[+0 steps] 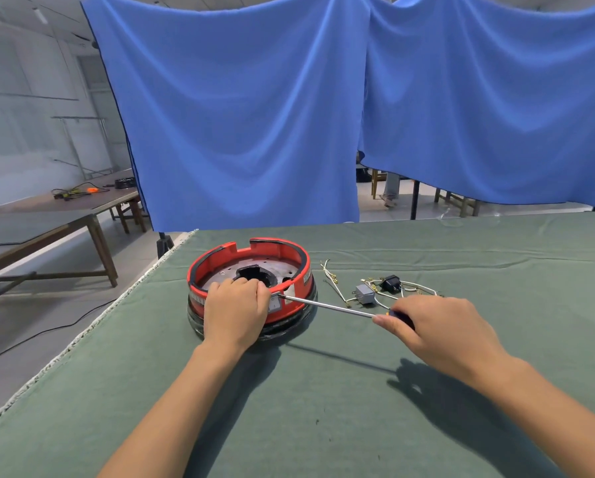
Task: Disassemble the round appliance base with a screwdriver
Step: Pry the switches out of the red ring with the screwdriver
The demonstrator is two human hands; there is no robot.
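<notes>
Your left hand curls over the near rim of the round red appliance base, fingers hooked inside it, gripping the wall. The base sits on the green table cloth. Just right of the base, the screwdriver lies nearly level, its tip touching the base's near-right wall beside your left thumb. Further right of the base, your right hand grips the screwdriver handle. Beyond it, right of the base, lie loose wires and small parts.
</notes>
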